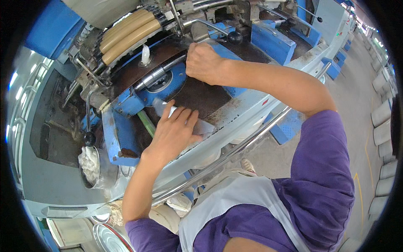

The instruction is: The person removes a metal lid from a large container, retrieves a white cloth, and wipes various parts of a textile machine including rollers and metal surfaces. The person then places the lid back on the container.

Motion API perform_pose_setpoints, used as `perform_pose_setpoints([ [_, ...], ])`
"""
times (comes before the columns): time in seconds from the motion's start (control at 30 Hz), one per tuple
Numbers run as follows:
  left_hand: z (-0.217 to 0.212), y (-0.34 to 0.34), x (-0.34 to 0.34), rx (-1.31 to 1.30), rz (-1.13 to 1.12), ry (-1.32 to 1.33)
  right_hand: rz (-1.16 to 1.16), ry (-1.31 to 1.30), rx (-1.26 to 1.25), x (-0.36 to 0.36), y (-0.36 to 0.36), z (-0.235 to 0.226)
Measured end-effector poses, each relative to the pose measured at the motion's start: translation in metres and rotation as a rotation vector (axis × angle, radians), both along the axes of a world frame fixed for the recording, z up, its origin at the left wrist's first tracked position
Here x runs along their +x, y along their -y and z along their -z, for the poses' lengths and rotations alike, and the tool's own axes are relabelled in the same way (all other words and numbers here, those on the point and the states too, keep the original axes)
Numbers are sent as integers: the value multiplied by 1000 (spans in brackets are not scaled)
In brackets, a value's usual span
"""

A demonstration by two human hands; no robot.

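Right hand [204, 63] curled at the metal rod [157, 76], left hand [173, 131] over a pale piece [204, 127]

Just beyond the right hand, a lever ends in a black knob [234, 38], close to the knuckles. Farther off to its left lie the tan rollers [131, 35], and nearer, also to its left, a white tuft [145, 55] stands upright from the dark plate. To the right of that hand, past the forearm, sits a blue block [273, 41]. The forearm crosses above the machine's pale front edge [252, 97].

Left of the left hand stands a blue guard [119, 136], its lower corner worn brown; between the two, a green strip [146, 123] slants toward the wrist. Beyond the guard, farther left and nearer the person, a metal can [105, 168] holds white fibre [88, 164]. A shiny rail [235, 148] runs on the near side, to the right of the left wrist.

The rod is left of the right fist and ahead of the left hand, bright and stepped in thickness, lying above a blue round plate [175, 84]. Its near end meets the fist; whether the fingers grip it, I cannot tell. The pale piece looks thin and greyish white, showing on both sides of the left fingers, which are slightly spread, palm down; their grip is hidden.
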State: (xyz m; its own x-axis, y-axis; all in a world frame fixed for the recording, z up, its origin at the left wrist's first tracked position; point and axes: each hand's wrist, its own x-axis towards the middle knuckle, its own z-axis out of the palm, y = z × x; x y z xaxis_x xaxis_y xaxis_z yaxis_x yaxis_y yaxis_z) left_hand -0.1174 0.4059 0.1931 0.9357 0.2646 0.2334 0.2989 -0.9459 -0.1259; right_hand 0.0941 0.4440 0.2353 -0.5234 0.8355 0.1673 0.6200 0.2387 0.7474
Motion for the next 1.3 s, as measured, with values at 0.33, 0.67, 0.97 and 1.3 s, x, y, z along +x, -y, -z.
perform_pose_setpoints([
  [0.33, -4, -41, 16, -343, -259, 310, -2, -72, -31, 6, -2, -41],
  [0.67, 29, -123, 113, -187, -555, 259, -247, -314, 324, 25, 0, -37],
  [0.97, 6, -106, 101, -305, -595, 100, -245, -323, 281, 29, -3, -37],
  [1.3, 2, -132, 106, -192, -498, 146, -212, -310, 293, 27, -1, -36],
])
